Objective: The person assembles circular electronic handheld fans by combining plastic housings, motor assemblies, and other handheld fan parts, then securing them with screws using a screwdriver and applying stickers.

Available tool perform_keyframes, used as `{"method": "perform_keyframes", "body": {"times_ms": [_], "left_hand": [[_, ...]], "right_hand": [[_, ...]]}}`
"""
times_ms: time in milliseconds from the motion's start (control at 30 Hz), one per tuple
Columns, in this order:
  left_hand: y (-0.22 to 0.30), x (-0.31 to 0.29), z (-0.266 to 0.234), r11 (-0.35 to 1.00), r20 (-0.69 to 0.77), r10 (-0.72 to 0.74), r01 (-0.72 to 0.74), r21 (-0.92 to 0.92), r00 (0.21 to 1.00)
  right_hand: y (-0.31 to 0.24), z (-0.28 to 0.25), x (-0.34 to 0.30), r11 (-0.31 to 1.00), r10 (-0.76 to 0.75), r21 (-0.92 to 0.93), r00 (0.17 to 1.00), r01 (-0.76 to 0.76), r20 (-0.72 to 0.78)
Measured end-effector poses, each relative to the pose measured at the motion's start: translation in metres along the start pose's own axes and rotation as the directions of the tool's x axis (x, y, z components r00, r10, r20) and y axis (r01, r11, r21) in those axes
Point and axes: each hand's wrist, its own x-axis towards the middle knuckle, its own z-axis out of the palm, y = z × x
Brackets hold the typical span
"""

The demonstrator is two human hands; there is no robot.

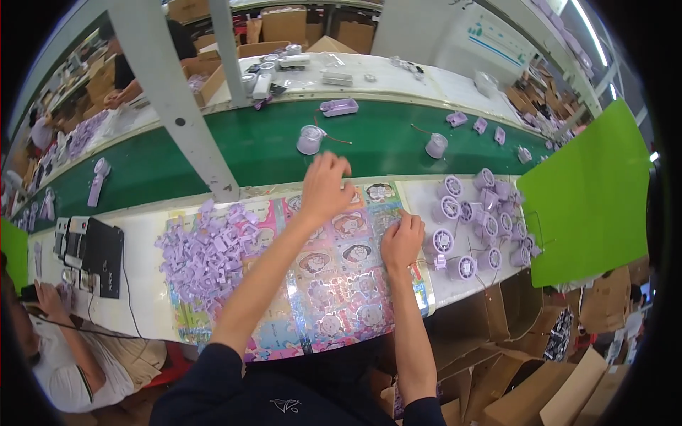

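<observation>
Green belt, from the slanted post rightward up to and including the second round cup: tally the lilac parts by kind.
Cups: 2
Long shell: 1
Total: 3

The left forearm (266, 280) is stretched far and rightward, and the left hand (325, 190) is held farther out than the right, its back turned up, fingers spread and loosely bent. The right forearm (414, 337) is pointed far; the right hand (403, 245) is curled, its grip partly hidden.
</observation>
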Motion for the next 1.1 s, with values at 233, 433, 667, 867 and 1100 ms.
{"method": "perform_keyframes", "body": {"times_ms": [233, 433, 667, 867, 1100], "left_hand": [[-0.085, 0.075, 0.024, 0.88, 0.062, -0.291, 0.241, 0.409, 0.955], [-0.078, 0.062, 0.033, 0.969, 0.174, -0.198, 0.219, -0.111, 0.965], [0.014, -0.036, -0.001, 0.115, 0.539, -0.185, 0.563, -0.818, 0.821], [0.007, -0.095, -0.013, 0.252, 0.56, -0.062, 0.556, -0.792, 0.826], [0.0, -0.099, -0.012, 0.054, 0.62, -0.156, 0.634, -0.772, 0.769]], "right_hand": [[-0.003, 0.001, -0.002, 0.999, 0.0, -0.036, 0.999, -0.001, -0.038], [-0.005, -0.003, -0.003, 0.999, 0.004, 0.041, 0.995, 0.0, -0.096], [-0.008, -0.005, -0.003, 0.969, 0.056, 0.243, 0.995, -0.034, -0.086], [-0.01, -0.01, -0.003, 0.942, 0.036, 0.335, 0.998, -0.016, -0.055], [-0.021, -0.024, -0.014, 0.918, -0.117, 0.377, 0.992, 0.124, -0.043]]}}
